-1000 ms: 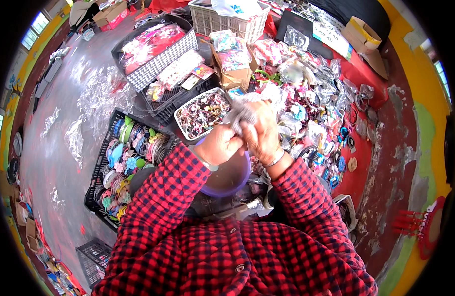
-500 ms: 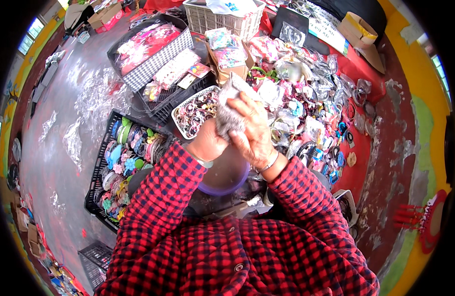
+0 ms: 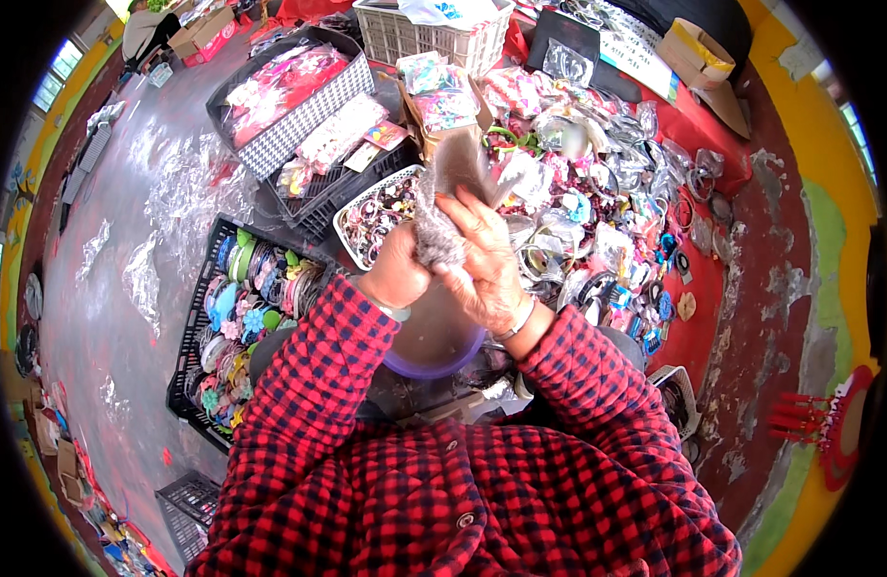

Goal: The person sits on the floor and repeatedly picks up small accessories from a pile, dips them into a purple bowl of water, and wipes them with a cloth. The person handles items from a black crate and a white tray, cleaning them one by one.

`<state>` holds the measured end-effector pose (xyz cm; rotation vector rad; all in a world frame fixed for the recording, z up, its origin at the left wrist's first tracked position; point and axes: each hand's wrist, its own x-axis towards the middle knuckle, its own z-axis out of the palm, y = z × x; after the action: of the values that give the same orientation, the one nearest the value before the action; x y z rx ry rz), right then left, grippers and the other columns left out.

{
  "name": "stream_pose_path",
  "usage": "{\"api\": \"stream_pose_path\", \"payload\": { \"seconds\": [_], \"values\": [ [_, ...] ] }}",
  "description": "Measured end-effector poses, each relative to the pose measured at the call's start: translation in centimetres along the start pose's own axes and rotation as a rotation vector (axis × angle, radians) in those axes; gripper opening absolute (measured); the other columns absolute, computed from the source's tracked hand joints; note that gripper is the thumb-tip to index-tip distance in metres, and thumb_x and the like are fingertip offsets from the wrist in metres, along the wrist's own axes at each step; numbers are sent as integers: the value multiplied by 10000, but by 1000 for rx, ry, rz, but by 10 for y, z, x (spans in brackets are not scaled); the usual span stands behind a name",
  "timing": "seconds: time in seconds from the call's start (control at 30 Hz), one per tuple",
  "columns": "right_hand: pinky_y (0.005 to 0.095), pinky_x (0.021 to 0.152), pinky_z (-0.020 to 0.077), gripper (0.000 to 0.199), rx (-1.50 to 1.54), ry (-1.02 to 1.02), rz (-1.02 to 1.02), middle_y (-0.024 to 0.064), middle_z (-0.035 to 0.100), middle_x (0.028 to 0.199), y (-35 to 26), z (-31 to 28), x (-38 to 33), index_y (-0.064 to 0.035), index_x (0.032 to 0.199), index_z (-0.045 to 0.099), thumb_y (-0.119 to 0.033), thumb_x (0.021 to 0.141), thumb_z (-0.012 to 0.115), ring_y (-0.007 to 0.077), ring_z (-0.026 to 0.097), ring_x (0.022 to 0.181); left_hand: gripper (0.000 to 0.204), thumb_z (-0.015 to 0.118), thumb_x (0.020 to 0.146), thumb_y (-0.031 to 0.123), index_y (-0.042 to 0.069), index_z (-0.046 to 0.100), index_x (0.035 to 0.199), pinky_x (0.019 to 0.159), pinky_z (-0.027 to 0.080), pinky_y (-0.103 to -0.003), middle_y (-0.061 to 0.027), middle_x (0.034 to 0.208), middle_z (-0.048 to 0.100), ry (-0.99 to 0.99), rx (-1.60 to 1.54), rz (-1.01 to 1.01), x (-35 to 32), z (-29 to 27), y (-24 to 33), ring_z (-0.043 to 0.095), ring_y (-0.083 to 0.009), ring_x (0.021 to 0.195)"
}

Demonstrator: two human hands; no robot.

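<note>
Grey fuzzy piece [image 3: 436, 236] pinched between left hand [image 3: 397, 274] and right hand [image 3: 482, 264].

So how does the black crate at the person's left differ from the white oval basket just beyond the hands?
The black crate is rectangular and dark, while the white oval basket is rounded and pale. The crate looks much the larger of the two. The crate holds rows of colourful hair accessories in greens, blues and pinks; the basket holds a darker jumble of small pieces. The basket lies right beside the left hand; the crate sits further out. Both are open-topped and full.
</note>
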<state>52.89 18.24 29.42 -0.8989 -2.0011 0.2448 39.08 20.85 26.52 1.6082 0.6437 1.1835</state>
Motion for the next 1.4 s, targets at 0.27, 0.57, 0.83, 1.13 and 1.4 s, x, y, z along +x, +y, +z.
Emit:
{"api": "stream_pose_path", "payload": {
  "seconds": [0.27,0.57,0.83,1.13,1.4],
  "values": [
    [187,422,360,228,949,360,855,-36,576,673,50,-13,-3,-43,907,593,-236,871,477,44,485,517,107,464,853,72,-25,502,828,521,408,-224,-41,648,520,-364,-207,-270,1,-11,31,496,-84,533],
    [415,642,425,282,-66,-100,15,143,537,652,14,-22,6,-28,855,569,-297,774,594,352,539,684,121,531,820,120,11,578,796,514,412,-252,-24,611,545,-461,81,-414,3,-19,23,514,-93,548],
    [334,512,421,277,305,-85,474,140,542,588,12,-33,7,1,693,576,-244,820,556,238,559,554,124,506,826,102,-1,569,795,461,352,-203,-14,606,521,-440,-142,-476,1,-19,39,457,-55,504],
    [200,576,342,334,732,88,668,-68,501,659,43,-38,-2,-32,713,581,-297,889,480,33,412,640,234,528,828,175,-59,546,831,456,361,-191,-102,672,570,-381,-295,-305,6,-45,41,463,-59,476],
    [382,496,437,319,-120,-141,287,140,555,594,27,-24,0,-44,698,590,-345,800,569,305,560,547,293,535,868,280,-6,575,817,521,398,-208,-15,668,576,-462,222,-184,7,-21,13,496,-44,603]
  ]
}}
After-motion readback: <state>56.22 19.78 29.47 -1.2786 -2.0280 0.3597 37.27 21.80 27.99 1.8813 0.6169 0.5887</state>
